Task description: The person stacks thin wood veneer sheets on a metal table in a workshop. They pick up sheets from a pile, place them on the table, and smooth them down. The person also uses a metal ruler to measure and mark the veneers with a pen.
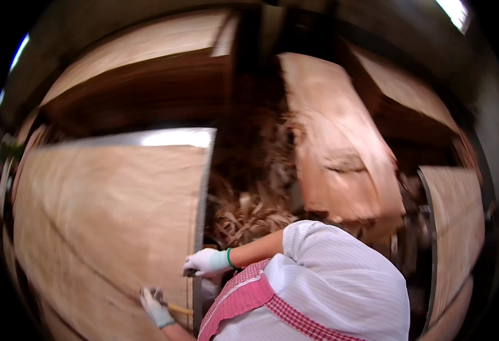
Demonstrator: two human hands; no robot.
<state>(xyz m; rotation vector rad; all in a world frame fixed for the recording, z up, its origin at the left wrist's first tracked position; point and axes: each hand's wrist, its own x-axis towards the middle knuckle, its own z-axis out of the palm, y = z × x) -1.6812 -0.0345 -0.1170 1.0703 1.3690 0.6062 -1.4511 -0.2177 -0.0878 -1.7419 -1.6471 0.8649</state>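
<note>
Currently, the left hand clasps a yellow-handled tool over the wood sheet; the right hand is by its edge, grip unclear.

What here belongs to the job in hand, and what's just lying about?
Likely in use:
yellow-handled tool (left hand)
large wood sheet (right hand at its edge)

Likely lying about:
curled wood scraps
reddish veneer stack
far-right wood panel
rear-left stack
</note>
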